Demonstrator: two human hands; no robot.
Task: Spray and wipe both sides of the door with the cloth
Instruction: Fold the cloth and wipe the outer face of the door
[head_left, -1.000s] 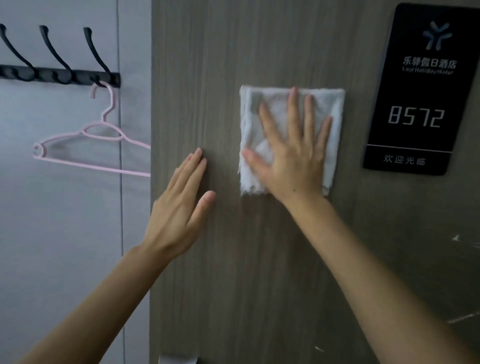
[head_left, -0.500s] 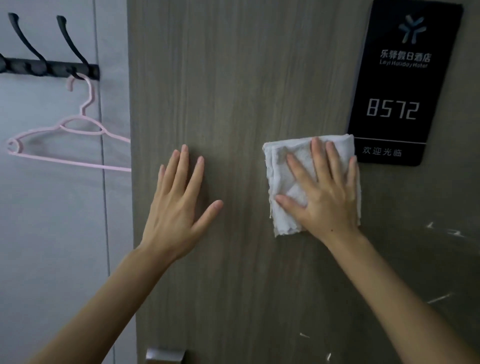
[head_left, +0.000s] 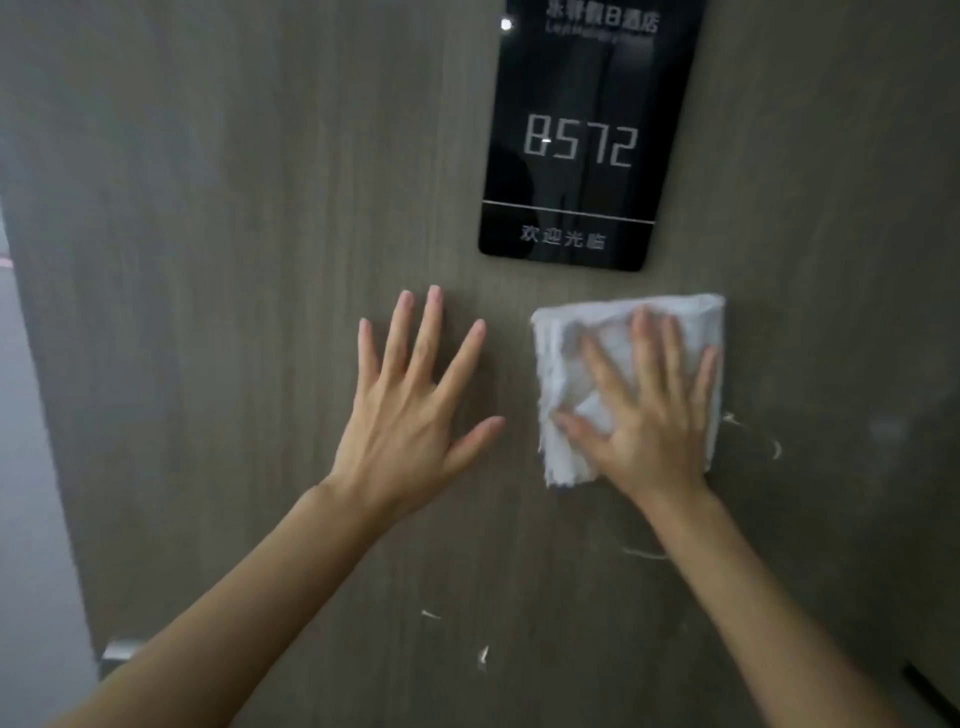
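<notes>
A grey-brown wood-grain door (head_left: 234, 260) fills the view. My right hand (head_left: 654, 415) presses a folded white cloth (head_left: 566, 353) flat against the door with straight, spread fingers, just below and right of the black room sign. My left hand (head_left: 410, 410) rests flat on the door beside the cloth, fingers spread, holding nothing. Small white streaks and lint specks (head_left: 483, 657) mark the door below and right of the cloth. No spray bottle is in view.
A glossy black room-number sign (head_left: 587, 135) reading 8572 is fixed to the door above the cloth. A metal door fitting (head_left: 122, 652) shows at the lower left door edge. A pale grey wall (head_left: 26, 519) lies left of the door.
My right hand has slid the cloth down and to the right, from left of the sign to below it. My left hand followed rightward across the door. The hanger and hooks left the view.
</notes>
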